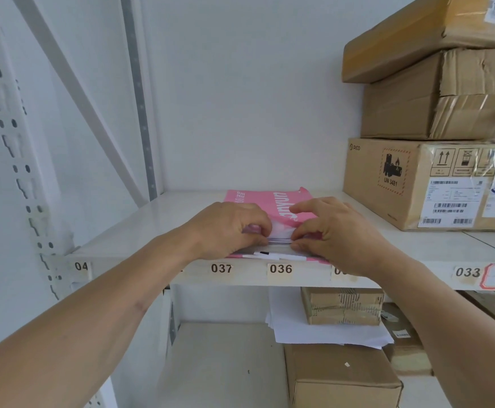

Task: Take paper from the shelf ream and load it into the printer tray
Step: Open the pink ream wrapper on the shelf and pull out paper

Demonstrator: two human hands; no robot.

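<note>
A ream of white paper in a pink wrapper (pixel 281 203) lies flat on the white shelf (pixel 140 228), above labels 037 and 036. Its near end is torn open and the white sheet edges (pixel 280 241) show between my hands. My left hand (pixel 225 228) rests on the ream's left front corner, fingers curled and pinching the wrapper and top sheets. On the right front corner my right hand (pixel 334 231) pinches the same opening. No printer or tray is in view.
Stacked cardboard boxes (pixel 423 184) fill the shelf right of the ream, the lowest marked UN 3481. A slotted shelf upright (pixel 10 136) stands at left. The lower shelf holds loose white sheets (pixel 328 331) and more cardboard boxes (pixel 340 375).
</note>
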